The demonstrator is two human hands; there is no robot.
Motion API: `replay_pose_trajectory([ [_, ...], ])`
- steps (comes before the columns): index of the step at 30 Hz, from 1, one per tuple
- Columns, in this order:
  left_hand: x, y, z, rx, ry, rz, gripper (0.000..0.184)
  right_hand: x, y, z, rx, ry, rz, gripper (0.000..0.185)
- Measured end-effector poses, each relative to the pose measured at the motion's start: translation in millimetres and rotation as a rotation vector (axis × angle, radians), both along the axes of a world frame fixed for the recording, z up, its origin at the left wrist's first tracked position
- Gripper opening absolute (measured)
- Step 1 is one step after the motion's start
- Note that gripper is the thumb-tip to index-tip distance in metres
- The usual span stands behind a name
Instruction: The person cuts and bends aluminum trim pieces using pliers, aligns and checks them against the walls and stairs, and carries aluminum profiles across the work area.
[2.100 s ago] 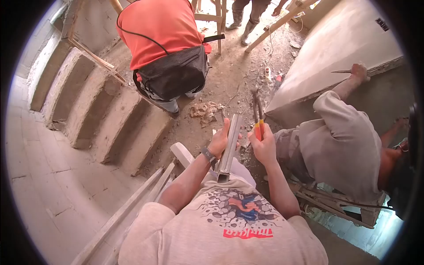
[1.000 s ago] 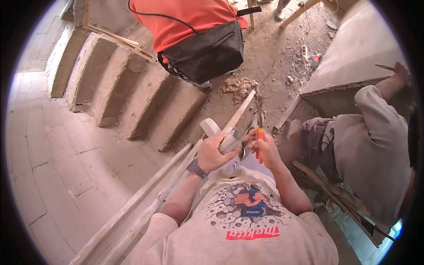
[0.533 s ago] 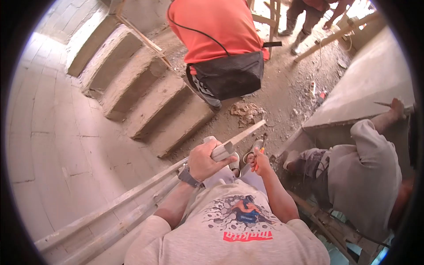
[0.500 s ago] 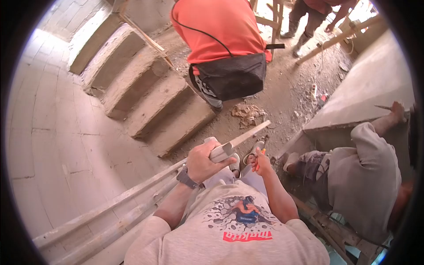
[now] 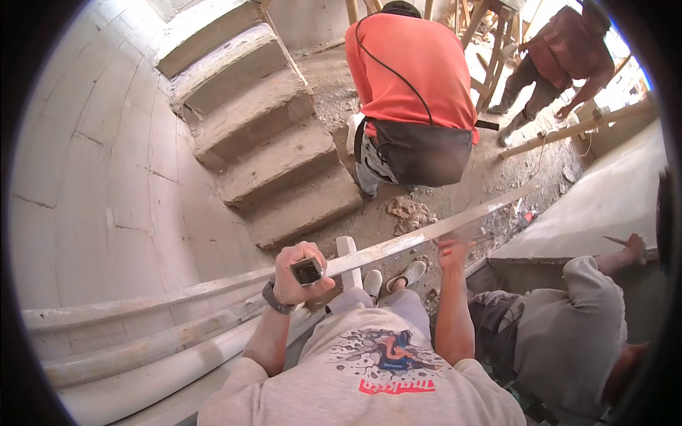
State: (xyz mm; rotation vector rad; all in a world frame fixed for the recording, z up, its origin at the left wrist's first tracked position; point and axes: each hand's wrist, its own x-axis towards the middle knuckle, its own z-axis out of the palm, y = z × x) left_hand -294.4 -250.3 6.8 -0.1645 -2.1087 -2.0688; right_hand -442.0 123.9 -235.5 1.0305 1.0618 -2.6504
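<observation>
My left hand (image 5: 293,290) is closed around a short rectangular hollow tube (image 5: 307,272), its dark open end facing up at me. A long pale wooden strip (image 5: 426,233) runs from beside that hand out to the right, over a white bar-shaped piece (image 5: 347,248). My right hand (image 5: 455,253) is raised at the strip's right part, fingers curled and blurred. From it points a slim dark tool (image 5: 484,236), also smeared. Whether the right hand touches the strip I cannot tell.
Concrete steps (image 5: 284,170) rise at the left. A person in an orange top (image 5: 419,71) is ahead, another person (image 5: 568,57) farther back. A co-worker in grey (image 5: 568,319) crouches at my right. Long pipes (image 5: 163,362) lie at my left; crumpled paper (image 5: 410,213) is on the floor.
The tube in my left hand has tipped so its open end faces me. My right hand has moved outward and up. The view has shifted, and more of the strip shows.
</observation>
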Motion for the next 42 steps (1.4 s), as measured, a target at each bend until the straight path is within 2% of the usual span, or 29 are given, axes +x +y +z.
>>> replay_pose_trajectory([
  [2, -3, -4, -9, 0.102, 0.043, 0.017, 0.038, -14, 7, 42, 0.071, 0.065, 0.049, 0.066],
  [4, -4, -8, -19, 0.216, 0.064, 0.044, 0.036, -29, 0, 76, 0.132, 0.119, -0.105, 0.067],
  [7, -5, -4, -41, 0.254, 0.108, 0.125, 0.033, -40, -4, 138, 0.116, 0.220, -0.119, 0.055],
  [10, -3, -1, -63, 0.220, 0.118, 0.365, 0.030, -48, -7, 179, 0.205, 0.450, -0.043, 0.067],
  [11, -1, -5, -72, 0.093, 0.112, 0.436, 0.029, -52, -3, 189, 0.137, 0.493, -0.026, 0.067],
  [15, 9, -5, -119, 0.181, -0.063, 0.622, 0.028, -49, -28, 249, 0.370, 0.578, -0.102, 0.061],
  [17, 9, -2, -157, 0.131, -0.200, 0.704, 0.029, -55, -41, 272, 0.504, 0.667, -0.009, 0.059],
  [19, 10, 12, -150, 0.041, -0.368, 0.776, 0.038, -53, -58, 308, 0.637, 0.685, 0.173, 0.053],
  [21, 12, 16, -144, 0.159, -0.751, 0.517, 0.041, -58, -92, 329, 0.646, 0.792, 0.218, 0.047],
  [22, 14, 19, -141, 0.223, -0.941, 0.373, 0.043, -72, -111, 316, 0.437, 0.941, 0.160, 0.043],
  [25, 12, 38, -60, -0.050, -0.944, -0.140, 0.040, -78, -152, 333, 0.383, 1.126, 0.444, 0.034],
  [28, -1, 24, -35, 0.058, -0.490, 0.021, 0.037, -82, -192, 321, 0.273, 1.218, 0.687, 0.034],
  [29, -9, 17, -16, 0.100, -0.429, 0.138, 0.038, -82, -206, 314, 0.257, 1.226, 0.738, 0.034],
  [30, -22, 10, 8, 0.140, -0.366, 0.255, 0.039, -83, -221, 306, 0.241, 1.235, 0.789, 0.035],
  [32, -49, -6, 50, 0.048, -0.128, 0.468, 0.051, -76, -246, 298, 0.226, 1.226, 0.878, 0.037],
  [34, -77, -25, 75, -0.006, 0.081, 0.533, 0.058, -69, -268, 294, 0.232, 1.183, 0.944, 0.039],
  [35, -93, -33, 88, -0.015, 0.179, 0.498, 0.061, -71, -277, 287, 0.312, 1.203, 1.008, 0.043],
  [37, -122, -51, 106, -0.035, 0.366, 0.411, 0.067, -74, -296, 277, 0.287, 1.189, 1.089, 0.045],
  [38, -133, -66, 107, -0.019, 0.352, 0.398, 0.064, -77, -306, 273, 0.280, 1.175, 1.126, 0.046],
  [40, -154, -91, 105, 0.021, 0.319, 0.360, 0.058, -85, -322, 271, 0.472, 1.213, 1.090, 0.043],
  [41, -165, -98, 101, 0.139, 0.382, 0.388, 0.040, -89, -330, 272, 0.551, 1.200, 1.062, 0.042],
  [42, -172, -112, 97, 0.114, 0.367, 0.465, 0.036, -96, -339, 273, 0.631, 1.185, 1.024, 0.041],
])
